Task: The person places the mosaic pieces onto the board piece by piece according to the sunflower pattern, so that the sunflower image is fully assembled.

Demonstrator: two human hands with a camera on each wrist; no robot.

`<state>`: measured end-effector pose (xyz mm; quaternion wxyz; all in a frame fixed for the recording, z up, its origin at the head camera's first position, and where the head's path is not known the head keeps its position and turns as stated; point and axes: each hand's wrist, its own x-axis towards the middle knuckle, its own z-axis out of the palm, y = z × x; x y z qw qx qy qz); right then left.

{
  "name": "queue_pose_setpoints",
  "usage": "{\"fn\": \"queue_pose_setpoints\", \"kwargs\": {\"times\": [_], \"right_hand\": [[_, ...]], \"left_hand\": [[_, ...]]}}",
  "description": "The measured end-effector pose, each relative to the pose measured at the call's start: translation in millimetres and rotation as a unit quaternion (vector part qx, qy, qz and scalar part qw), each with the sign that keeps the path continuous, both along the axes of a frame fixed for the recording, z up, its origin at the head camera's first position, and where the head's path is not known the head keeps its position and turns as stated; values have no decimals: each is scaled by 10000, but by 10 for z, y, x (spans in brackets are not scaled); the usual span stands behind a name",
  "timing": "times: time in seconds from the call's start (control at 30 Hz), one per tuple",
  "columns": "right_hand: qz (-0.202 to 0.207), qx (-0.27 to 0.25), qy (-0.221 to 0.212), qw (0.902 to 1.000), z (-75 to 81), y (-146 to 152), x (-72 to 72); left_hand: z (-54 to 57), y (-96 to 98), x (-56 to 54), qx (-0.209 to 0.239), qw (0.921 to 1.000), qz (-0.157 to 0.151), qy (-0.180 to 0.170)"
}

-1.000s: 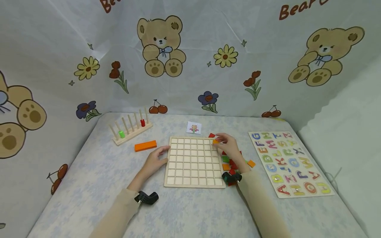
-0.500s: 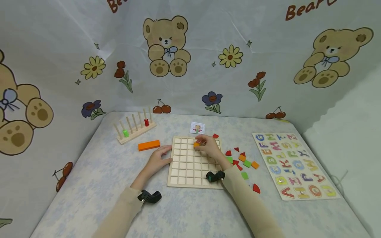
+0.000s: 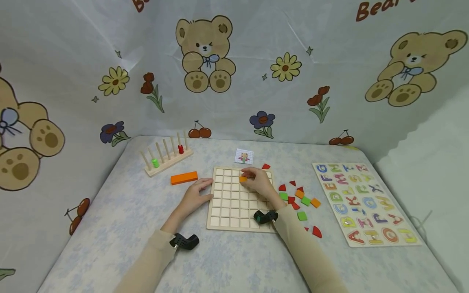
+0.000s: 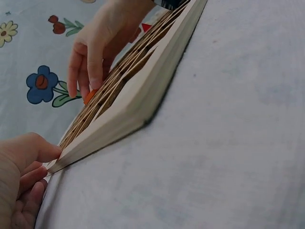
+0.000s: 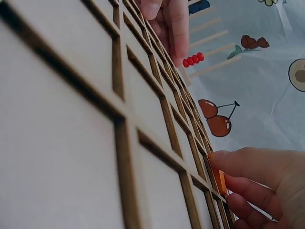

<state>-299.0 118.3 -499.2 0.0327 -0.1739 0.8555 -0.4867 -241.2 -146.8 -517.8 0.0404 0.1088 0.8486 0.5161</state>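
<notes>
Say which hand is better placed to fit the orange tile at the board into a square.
Right, most likely. The right hand pinches the orange tile at the board, while the left hand touches its left edge and shows no tile.

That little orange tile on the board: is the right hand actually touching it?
Touching. The right wrist view shows it: the right hand has its thumb tip against the orange tile's edge, with no gap between.
</notes>
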Motion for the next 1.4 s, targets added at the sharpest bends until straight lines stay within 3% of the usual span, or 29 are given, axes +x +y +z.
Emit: {"fn": "queue_pose_setpoints", "kwargs": {"times": [0.4, 0.53, 0.63, 0.93, 1.1, 1.23, 1.4], "right_hand": [[-193, -80, 113, 9997, 9, 1, -1], [-340, -184, 338, 9987, 51, 64, -24], [-674, -201, 546, 9960, 91, 181, -62], [-1419, -189, 493, 9885, 254, 650, -140], [-1630, 243, 569, 9847, 305, 952, -79], [-1819, 604, 312, 9810, 274, 1187, 8], [-1604, 779, -38, 9840, 193, 1380, 115]], "left_hand": [[33, -3, -23, -39, 9999, -76, 57], [35, -4, -24, -95, 9998, -91, 118], [24, -3, -21, -105, 9998, -102, 115], [-33, 11, 0, -15, 9998, -107, 142], [-49, 32, -2, -20, 9998, -92, 156], [-45, 28, 2, -114, 9998, -70, 141], [-31, 14, 1, -197, 9995, -100, 204]]}}
